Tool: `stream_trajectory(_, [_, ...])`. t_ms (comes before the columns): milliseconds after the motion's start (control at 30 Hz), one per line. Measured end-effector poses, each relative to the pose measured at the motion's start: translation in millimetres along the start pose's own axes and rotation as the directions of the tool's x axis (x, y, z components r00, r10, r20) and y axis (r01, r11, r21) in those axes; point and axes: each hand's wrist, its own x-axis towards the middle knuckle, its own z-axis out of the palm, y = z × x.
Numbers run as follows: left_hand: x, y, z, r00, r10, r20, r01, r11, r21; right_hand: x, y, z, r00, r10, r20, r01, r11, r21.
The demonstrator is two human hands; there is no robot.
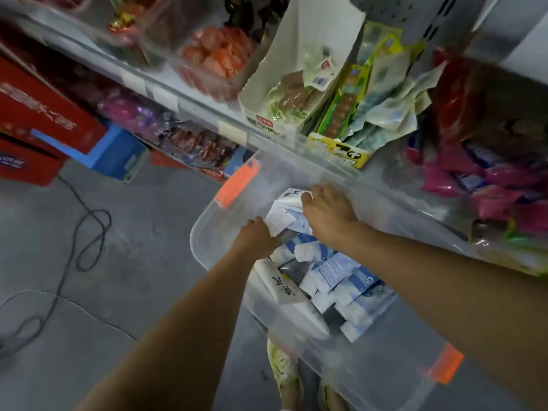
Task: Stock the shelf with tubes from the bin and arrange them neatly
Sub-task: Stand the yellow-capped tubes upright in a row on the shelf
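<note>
A clear plastic bin point(225, 215) with orange latches sits low in front of the shelf point(207, 111). Inside it lie several white-and-blue tube boxes point(335, 271). Both my hands reach down into the bin's far end. My left hand point(256, 237) and my right hand point(326, 213) together grip a bundle of white boxes point(284, 215), lifted a little above the pile. My fingers are curled around the bundle, so its far side is hidden.
The shelf carries snack packs: a white carton of sausages point(292, 93), green packets point(373, 93), pink packets point(474, 179) at right. Red cartons point(38, 120) and a blue box point(118, 152) stand on the floor at left. A black cable point(86, 232) loops across the grey floor.
</note>
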Motion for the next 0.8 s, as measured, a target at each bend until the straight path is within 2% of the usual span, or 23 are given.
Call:
stream_trajectory(100, [20, 0, 16, 0.999, -0.047, 0.001, 0.047, 0.994, 0.098, 16, -11, 14, 0.988, 0.105, -0.113, -0.125, 0.975, -0.184])
stream_trajectory(167, [29, -1, 23, 0.997, -0.049, -0.056, 0.062, 0.959, 0.277, 30, -12, 28, 0.995, 0.074, -0.06, -0.085, 0.974, -0.209])
stream_trajectory(233, [32, 0, 26, 0.995, -0.013, -0.094, 0.049, 0.915, 0.4, 37, -10, 35, 0.997, 0.064, 0.046, -0.056, 0.985, -0.166])
stream_trajectory(300, [30, 3, 28, 0.995, 0.008, -0.102, 0.04, 0.888, 0.458, 34, -7, 35, 0.995, 0.087, 0.041, -0.083, 0.992, -0.098])
stream_trajectory(333, [27, 4, 26, 0.995, 0.011, -0.097, 0.035, 0.884, 0.466, 29, -5, 31, 0.993, 0.108, 0.043, -0.107, 0.994, -0.019])
stream_trajectory(400, [15, 10, 15, 0.996, -0.012, -0.084, 0.041, 0.934, 0.355, 13, 1, 21, 0.978, 0.184, 0.098, -0.202, 0.95, 0.238])
stream_trajectory(467, [-3, 20, -2, 0.999, -0.035, -0.039, 0.039, 0.992, 0.116, -6, 10, 5, 0.941, 0.253, 0.223, -0.335, 0.786, 0.521])
stream_trajectory(533, [-23, 30, -19, 0.999, -0.04, 0.014, 0.042, 0.976, -0.213, -23, 20, -8, 0.903, 0.244, 0.353, -0.429, 0.505, 0.749])
stream_trajectory(567, [-34, 35, -27, 0.997, -0.052, 0.058, 0.071, 0.909, -0.411, -33, 23, -14, 0.887, 0.221, 0.405, -0.458, 0.317, 0.83])
stream_trajectory(600, [-48, 40, -34, 0.994, -0.061, 0.096, 0.107, 0.787, -0.608, -44, 24, -20, 0.874, 0.2, 0.443, -0.474, 0.154, 0.867])
stream_trajectory(633, [-63, 45, -40, 0.987, -0.098, 0.127, 0.16, 0.646, -0.746, -55, 26, -26, 0.866, 0.19, 0.463, -0.478, 0.041, 0.877])
stream_trajectory(700, [-96, 51, -53, 0.982, -0.104, 0.16, 0.19, 0.478, -0.858, -78, 28, -38, 0.863, 0.174, 0.474, -0.463, -0.099, 0.881])
stream_trajectory(800, [-151, 60, -70, 0.993, -0.009, 0.12, 0.113, 0.422, -0.899, -112, 27, -62, 0.895, 0.131, 0.427, -0.395, -0.216, 0.893])
